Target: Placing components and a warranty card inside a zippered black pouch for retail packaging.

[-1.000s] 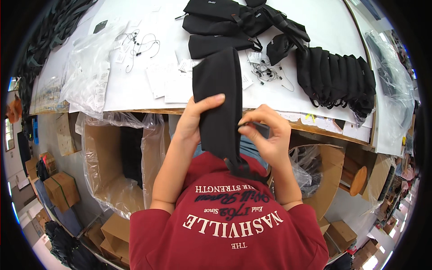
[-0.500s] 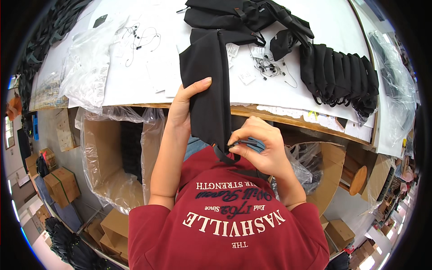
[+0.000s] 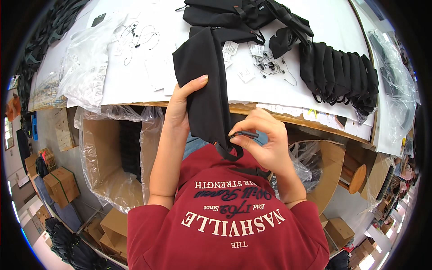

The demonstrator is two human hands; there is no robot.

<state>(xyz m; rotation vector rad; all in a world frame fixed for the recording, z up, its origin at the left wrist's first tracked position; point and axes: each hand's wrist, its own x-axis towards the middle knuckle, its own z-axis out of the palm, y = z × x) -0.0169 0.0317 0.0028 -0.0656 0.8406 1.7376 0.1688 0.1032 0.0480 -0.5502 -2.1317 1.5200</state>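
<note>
Pouch [image 3: 206, 99]: up in front of my chest, beyond the near edge of the tabletop [image 3: 270, 93] at its top end, held between both hands; can't tell if it touches the tabletop.
Left hand [image 3: 181, 103]: grip closed round the pouch, thumb on the front face, fingers mostly hidden behind it.
Right hand [image 3: 265, 135]: grip pinching a thin dark pull [image 3: 251, 134] by the pouch's lower end, thumb against forefinger.
Pouch work, done: I'd judge this one picked up, turned lengthwise and its pull caught; whether the seam is closed I can't tell from here.
Pouch work, left: as I judge it, handling at the pull end is unfinished, and the pouch is not yet set down.
Row [image 3: 328, 72]: several black pouches lined up at the right, maybe a sorted lot; can't confirm they're done.
Loose pouches [image 3: 211, 17]: piled at the far side, state unclear to me; tags [image 3: 246, 74] and tangled cords [image 3: 270, 66] nearby.
Pouch look: plain black, long, flattish, tilted with its top leaning left; smooth front, long edge down the right.
Loop [image 3: 231, 156]: black strap curving off the lower end, small orange tab [image 3: 215, 142] beside it.
</note>
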